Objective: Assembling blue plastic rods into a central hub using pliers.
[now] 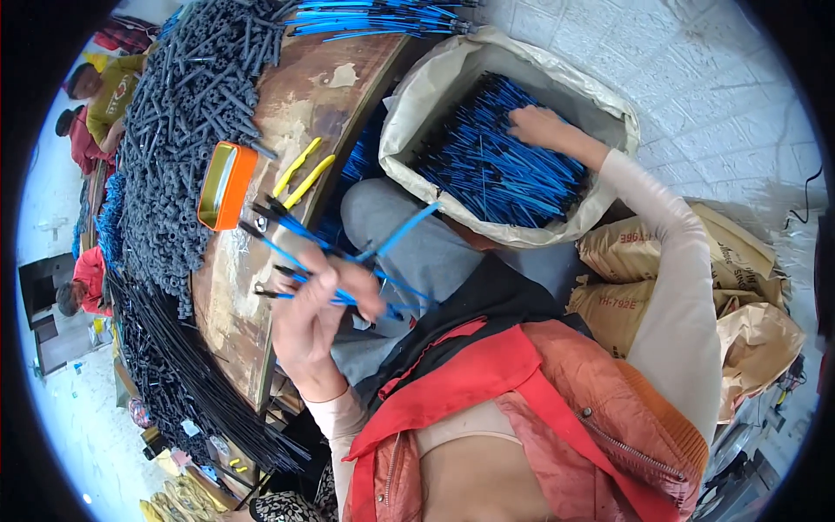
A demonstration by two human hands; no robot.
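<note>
My left hand [317,304] is raised between the table edge and my lap, its fingers closed around several thin blue rods [407,230] with black ends, which stick out at different angles. My right arm reaches over to a large pale sack [622,130] with its mouth wide and its rim folded. Inside lies a thick heap of blue rods with black ends [513,170]. On top of that heap, at its far right side, my right hand [541,130] rests with its fingers bent down; what lies in them is hidden.
On the curved wooden table [235,326] are a heap of grey plastic tubes [187,130], an orange box [228,185], yellow-handled pliers [304,174], black rods [200,374] and a blue rod bundle [374,17]. Brown paper sacks [617,313] stand right. Several people sit beyond the table.
</note>
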